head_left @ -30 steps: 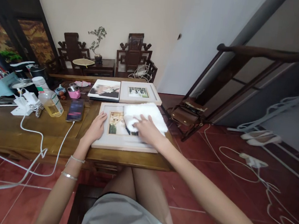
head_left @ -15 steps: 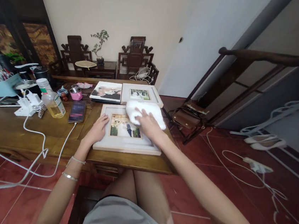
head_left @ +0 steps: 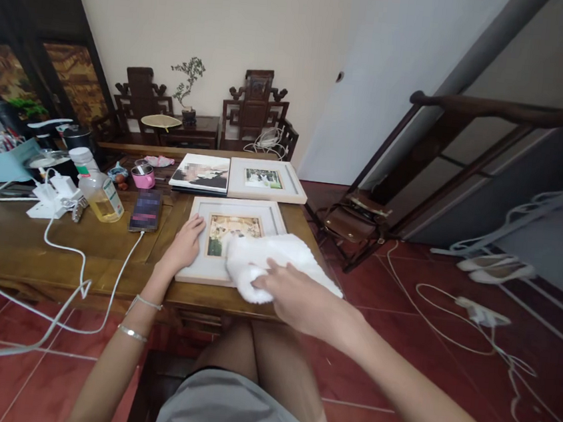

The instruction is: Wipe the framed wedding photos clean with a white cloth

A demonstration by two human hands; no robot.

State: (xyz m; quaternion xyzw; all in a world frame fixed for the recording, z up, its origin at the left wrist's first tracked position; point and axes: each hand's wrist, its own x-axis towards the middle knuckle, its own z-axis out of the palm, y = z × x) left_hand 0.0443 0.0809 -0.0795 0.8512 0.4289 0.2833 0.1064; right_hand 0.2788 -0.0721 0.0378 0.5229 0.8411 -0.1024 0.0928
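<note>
Fingers (head_left: 270, 282) of the right hand (head_left: 302, 302) are clamped on a cloth (head_left: 277, 254). It is white, fluffy and bunched up, and it lies over the near right part of a frame (head_left: 241, 207). The left hand (head_left: 185, 244) has its fingers (head_left: 198, 224) stretched out flat and close together on the frame's left border, gripping nothing.

The table (head_left: 31, 245) is long, of brown wood, and the frame lies flat at its right end, close to the near edge. The frame has a pale border and a colour photo in the middle, half hidden by the cloth. Just behind it lies a far frame (head_left: 284, 183), also flat, and a print (head_left: 201, 162) touches that one's left side.

Left of the hands, well apart from the cloth, stands a bottle (head_left: 100, 197) of yellow liquid. A phone (head_left: 145, 210) lies between the bottle and the frame, with a white cable (head_left: 121, 265) running from it over the table edge. A pink cup (head_left: 142, 175) sits behind the phone.
</note>
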